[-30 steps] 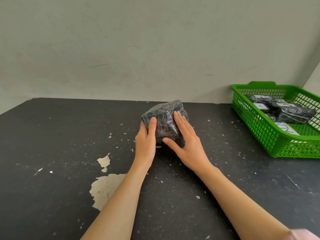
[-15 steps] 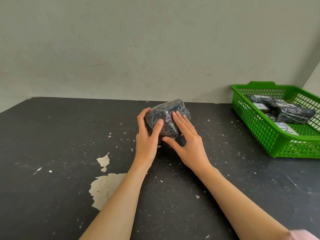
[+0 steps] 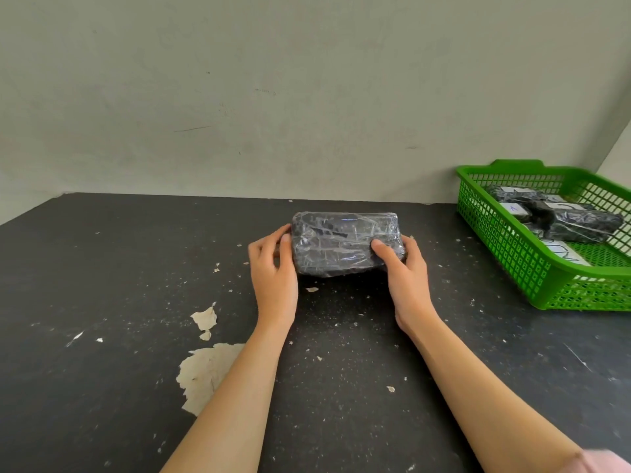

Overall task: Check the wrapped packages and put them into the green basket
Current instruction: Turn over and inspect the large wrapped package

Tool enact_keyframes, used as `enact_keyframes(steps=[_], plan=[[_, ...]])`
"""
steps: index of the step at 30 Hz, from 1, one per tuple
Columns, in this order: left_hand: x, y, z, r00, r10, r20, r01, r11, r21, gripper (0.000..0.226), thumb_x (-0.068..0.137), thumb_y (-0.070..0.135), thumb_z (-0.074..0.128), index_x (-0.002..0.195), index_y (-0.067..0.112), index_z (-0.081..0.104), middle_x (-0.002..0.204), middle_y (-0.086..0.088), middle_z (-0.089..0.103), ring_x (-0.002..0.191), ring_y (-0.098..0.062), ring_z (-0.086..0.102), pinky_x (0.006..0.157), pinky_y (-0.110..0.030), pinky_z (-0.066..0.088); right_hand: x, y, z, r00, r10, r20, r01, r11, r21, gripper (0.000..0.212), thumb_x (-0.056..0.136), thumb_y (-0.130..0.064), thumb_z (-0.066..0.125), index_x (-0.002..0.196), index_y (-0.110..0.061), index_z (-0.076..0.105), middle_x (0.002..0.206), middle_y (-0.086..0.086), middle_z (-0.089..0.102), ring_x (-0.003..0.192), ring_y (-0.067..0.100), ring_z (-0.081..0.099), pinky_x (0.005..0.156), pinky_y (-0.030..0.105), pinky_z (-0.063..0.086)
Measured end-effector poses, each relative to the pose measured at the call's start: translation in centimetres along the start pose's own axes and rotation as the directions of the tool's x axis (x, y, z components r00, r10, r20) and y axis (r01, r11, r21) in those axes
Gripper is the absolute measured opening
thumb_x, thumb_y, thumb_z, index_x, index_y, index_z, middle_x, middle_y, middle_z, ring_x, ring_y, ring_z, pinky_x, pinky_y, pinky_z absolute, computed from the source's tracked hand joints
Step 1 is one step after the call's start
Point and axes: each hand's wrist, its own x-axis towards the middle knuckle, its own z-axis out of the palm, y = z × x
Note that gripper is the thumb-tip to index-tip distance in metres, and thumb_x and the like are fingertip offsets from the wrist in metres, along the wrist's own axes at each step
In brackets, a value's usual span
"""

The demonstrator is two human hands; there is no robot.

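Currently a dark rectangular package wrapped in clear plastic film (image 3: 345,244) is clamped between both hands, long side facing the camera. The left hand (image 3: 273,271) is pressed against the package's left end, with the thumb at the upper left corner and the fingers hidden behind it. The right hand (image 3: 408,271) is closed on the right end, thumb laid across the front face, fingers tucked behind. Whether the package rests on the black, paint-chipped tabletop (image 3: 102,302) or is lifted just off it cannot be told; a shadow is seen directly under it.

Well to the right of the grip, against the wall (image 3: 307,97), a green plastic mesh basket (image 3: 512,247) is placed on the same tabletop. Several similar dark film-wrapped packages (image 3: 580,223) are seen inside it, some with white labels, stacked crosswise. The held package is well apart from the basket.

Below and left of the grip, pale patches of bare surface (image 3: 205,373) are exposed where the paint is gone. A pink sleeve edge (image 3: 607,462) is visible on the right arm.
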Motion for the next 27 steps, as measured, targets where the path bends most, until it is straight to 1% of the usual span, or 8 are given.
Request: enact_keyframes(steps=[4,8,10,14,17,19,24,27], plan=[[-0.2,0.0,0.1,1.0,0.007,-0.006,-0.007,1.0,-0.003,0.021,0.1,0.03,0.039,0.106,0.035,0.058,0.11,0.011,0.054,0.099,0.011,0.051,0.085,-0.011,0.038,-0.2,-0.2,0.2,0.998,-0.06,-0.026,0.061,0.998,0.012,0.037,0.091,-0.024,0.057,0.126,-0.022,0.048,0.115,-0.003,0.061,0.104,0.01,0.059,0.078,0.017,0.044],[-0.6,0.4,0.5,0.996,0.049,0.077,-0.051,0.999,0.018,0.031,0.095,0.037,0.047,0.125,0.031,0.048,0.115,0.017,0.056,0.103,0.013,0.051,0.084,-0.003,0.039,-0.8,-0.5,0.4,0.978,-0.204,-0.035,0.203,0.979,-0.016,0.04,0.087,-0.043,0.054,0.126,-0.036,0.046,0.128,0.0,0.053,0.112,0.01,0.055,0.088,0.022,0.047],[-0.6,0.2,0.6,0.995,0.049,0.089,-0.053,0.998,0.044,0.041,0.094,0.038,0.049,0.133,0.029,0.038,0.119,0.013,0.056,0.108,0.005,0.053,0.085,-0.006,0.039,-1.4,-0.8,0.7,0.946,-0.323,-0.012,0.321,0.943,-0.083,0.043,0.082,-0.052,0.05,0.124,-0.046,0.045,0.138,-0.004,0.042,0.124,0.009,0.046,0.096,0.026,0.044],[0.0,-0.4,0.4,0.996,-0.059,0.069,0.05,0.991,0.125,0.052,0.099,0.037,0.035,0.148,0.023,0.023,0.137,0.003,0.036,0.126,-0.013,0.039,0.098,-0.023,0.031,-2.7,-0.7,2.1,0.795,-0.59,0.14,0.59,0.699,-0.404,0.053,0.086,-0.048,0.047,0.136,-0.029,0.045,0.148,-0.003,0.027,0.134,0.014,0.025,0.105,0.01,0.025],[0.4,-0.6,0.2,0.985,-0.117,0.124,0.126,0.989,-0.072,0.056,0.093,0.056,0.037,0.145,0.038,0.026,0.144,0.007,0.033,0.13,-0.009,0.038,0.111,-0.033,0.029,-2.6,-0.2,2.8,0.694,-0.694,0.192,0.661,0.508,-0.552,0.055,0.087,-0.048,0.051,0.136,-0.022,0.047,0.146,0.004,0.031,0.129,0.024,0.028,0.104,0.02,0.028],[0.3,-0.4,0.1,0.975,-0.113,0.19,0.142,0.979,-0.146,0.075,0.076,0.077,0.04,0.142,0.044,0.027,0.148,0.008,0.036,0.134,-0.012,0.037,0.113,-0.042,0.03,-2.3,-0.1,2.7,0.633,-0.743,0.217,0.698,0.426,-0.575,0.056,0.086,-0.05,0.055,0.13,-0.018,0.048,0.142,0.005,0.035,0.125,0.028,0.033,0.105,0.019,0.026],[0.4,-0.3,-0.3,0.938,-0.072,0.339,0.153,0.964,-0.219,0.096,0.067,0.087,0.041,0.145,0.033,0.028,0.147,0.004,0.04,0.135,-0.013,0.037,0.113,-0.045,0.028,-2.2,-0.5,2.0,0.462,-0.833,0.306,0.731,0.162,-0.663,0.059,0.079,-0.062,0.057,0.123,-0.024,0.053,0.132,-0.001,0.045,0.121,0.027,0.039,0.1,0.037,0.03],[0.3,-0.1,-0.6,0.913,-0.061,0.404,0.186,0.942,-0.278,0.1,0.064,0.088,0.043,0.144,0.029,0.034,0.144,0.004,0.046,0.132,-0.01,0.042,0.112,-0.041,0.031,-1.9,-0.5,2.1,0.34,-0.865,0.368,0.778,0.039,-0.627,0.047,0.085,-0.046,0.061,0.124,-0.021,0.052,0.127,-0.001,0.048,0.126,0.029,0.038,0.107,0.051,0.029]])
